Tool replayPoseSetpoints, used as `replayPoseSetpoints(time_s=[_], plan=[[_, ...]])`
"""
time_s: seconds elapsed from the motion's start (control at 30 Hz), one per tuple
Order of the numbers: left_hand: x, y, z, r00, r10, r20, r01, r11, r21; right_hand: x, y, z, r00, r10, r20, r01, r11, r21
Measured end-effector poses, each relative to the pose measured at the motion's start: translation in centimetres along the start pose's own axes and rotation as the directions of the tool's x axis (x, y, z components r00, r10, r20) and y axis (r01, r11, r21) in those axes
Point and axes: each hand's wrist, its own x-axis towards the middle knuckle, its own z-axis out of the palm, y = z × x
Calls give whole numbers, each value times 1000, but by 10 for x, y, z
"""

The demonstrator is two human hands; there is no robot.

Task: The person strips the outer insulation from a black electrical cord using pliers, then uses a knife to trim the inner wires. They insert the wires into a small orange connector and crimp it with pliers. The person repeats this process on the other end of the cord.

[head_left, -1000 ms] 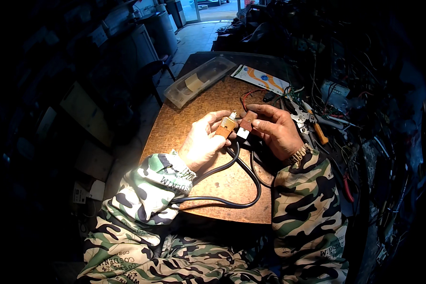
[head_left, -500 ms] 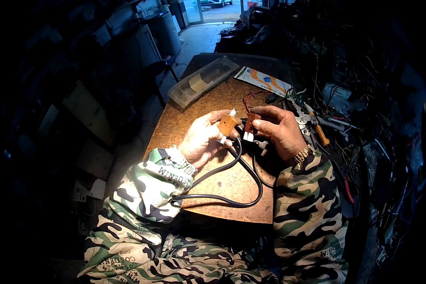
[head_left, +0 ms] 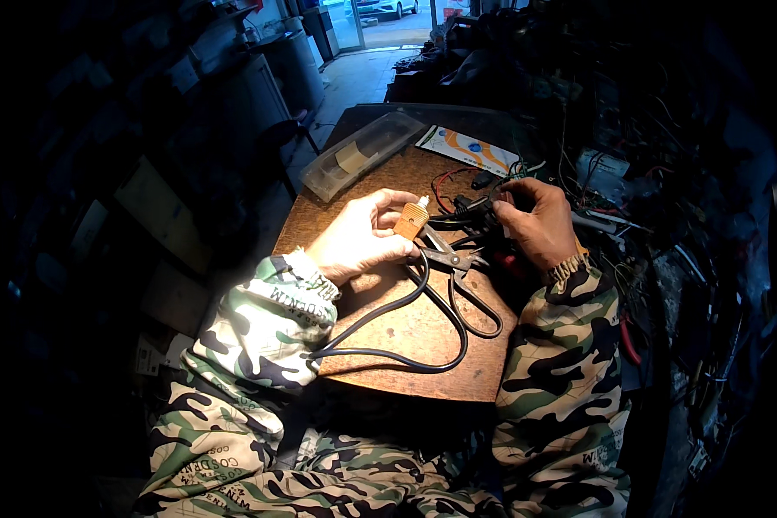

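Note:
My left hand (head_left: 367, 233) pinches a small ribbed orange connector (head_left: 412, 221) with a white tip, raised above the wooden table. My right hand (head_left: 537, 220) is to its right, over a cluster of dark leads; its thumb and fingers are closed together, and what they hold is hidden in shadow. Between the hands lies a pair of metal scissors or pliers (head_left: 451, 258), partly covered. A black cable (head_left: 445, 367) loops over the table below my left hand and passes by my left sleeve.
A clear plastic tray (head_left: 324, 177) with a tan piece inside sits at the table's far left. Beside it lies a white and orange printed card (head_left: 468, 148). Tangled wires and tools crowd the right side, with a red-handled tool (head_left: 630, 341) by my right sleeve.
My right hand has moved away to the right from the left one, and the reddish-brown connector it held no longer shows. The metal tool on the table is now uncovered. My left hand keeps the orange connector.

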Motion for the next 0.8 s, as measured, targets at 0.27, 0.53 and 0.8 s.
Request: replayPoseSetpoints(time_s=[0.27, 0.53, 0.8], plan=[[17, 0, -7, 995, 45, -89, -35, 994, 105, -2, 6, 4, 996, -60, 66, 54, 994, 91], [15, -6, 1, 992, 51, -117, -35, 990, 135, -10, -5, 9, 988, -138, 69, 153, 927, -343], [14, -7, -17, 975, 19, -222, -43, 994, -104, -9, -1, -1, 965, -154, -214, -53, 681, -730]])
